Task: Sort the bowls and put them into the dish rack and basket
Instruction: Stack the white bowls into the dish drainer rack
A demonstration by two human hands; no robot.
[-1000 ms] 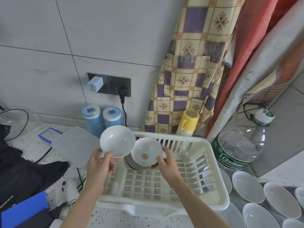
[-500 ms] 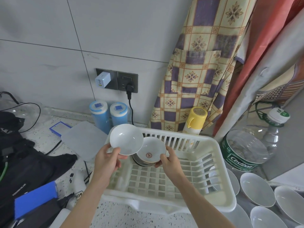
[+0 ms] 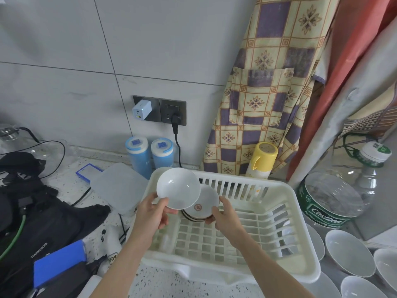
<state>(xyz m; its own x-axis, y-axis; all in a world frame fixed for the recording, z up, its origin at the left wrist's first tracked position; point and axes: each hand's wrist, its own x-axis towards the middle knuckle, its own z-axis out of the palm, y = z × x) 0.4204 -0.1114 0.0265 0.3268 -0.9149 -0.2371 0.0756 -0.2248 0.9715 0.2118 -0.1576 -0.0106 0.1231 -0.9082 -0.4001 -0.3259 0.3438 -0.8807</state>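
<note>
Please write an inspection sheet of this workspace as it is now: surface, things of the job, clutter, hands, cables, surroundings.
Surface: speckled countertop.
Job's things: white dish rack; plain white bowl held above its far left corner; emblem bowl tilted over a striped bowl; more white bowls at right.
Clutter: black bag, two blue canisters, yellow-capped bottle, large water bottle, translucent lid.
Hands: left hand pinches the plain bowl; right hand grips the emblem bowl.
Cables: black power cord plugged in; white charger.
Surroundings: tiled wall, checked apron.
</note>
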